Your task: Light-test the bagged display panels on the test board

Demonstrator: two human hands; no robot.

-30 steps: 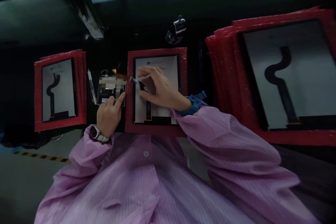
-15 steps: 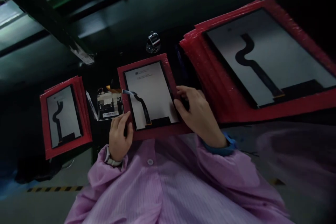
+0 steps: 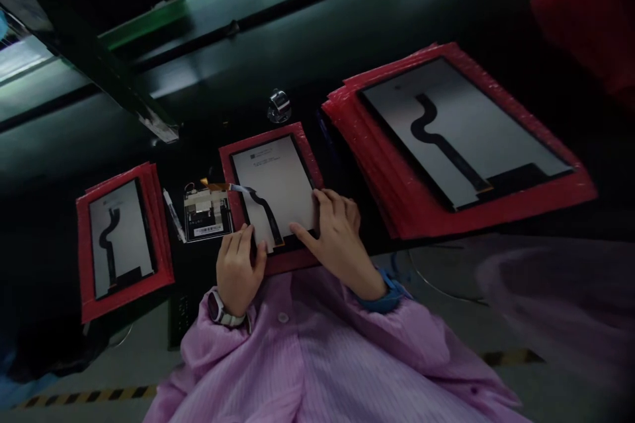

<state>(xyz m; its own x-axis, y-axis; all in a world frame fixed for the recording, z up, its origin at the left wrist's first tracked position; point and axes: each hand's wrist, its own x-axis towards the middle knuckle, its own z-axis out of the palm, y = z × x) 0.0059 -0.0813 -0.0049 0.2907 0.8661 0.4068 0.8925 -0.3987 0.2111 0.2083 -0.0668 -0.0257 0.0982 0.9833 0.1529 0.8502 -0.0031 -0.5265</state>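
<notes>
A grey display panel with a black flex cable lies in a red bubble-wrap sleeve right in front of me. My left hand rests on the sleeve's near left corner, fingers together and laid flat. My right hand presses on the panel's near right corner with fingers spread. The cable's free end reaches left toward a small circuit board.
A stack of red sleeves topped by a panel lies at the left, with a white pen beside it. A bigger stack with a large panel sits at the right. A metal clip stands behind. Another red item is at the top right.
My left hand left the circuit board and came to the sleeve's near left corner. My right hand let go of the cable end and moved down to the panel's near right corner.
</notes>
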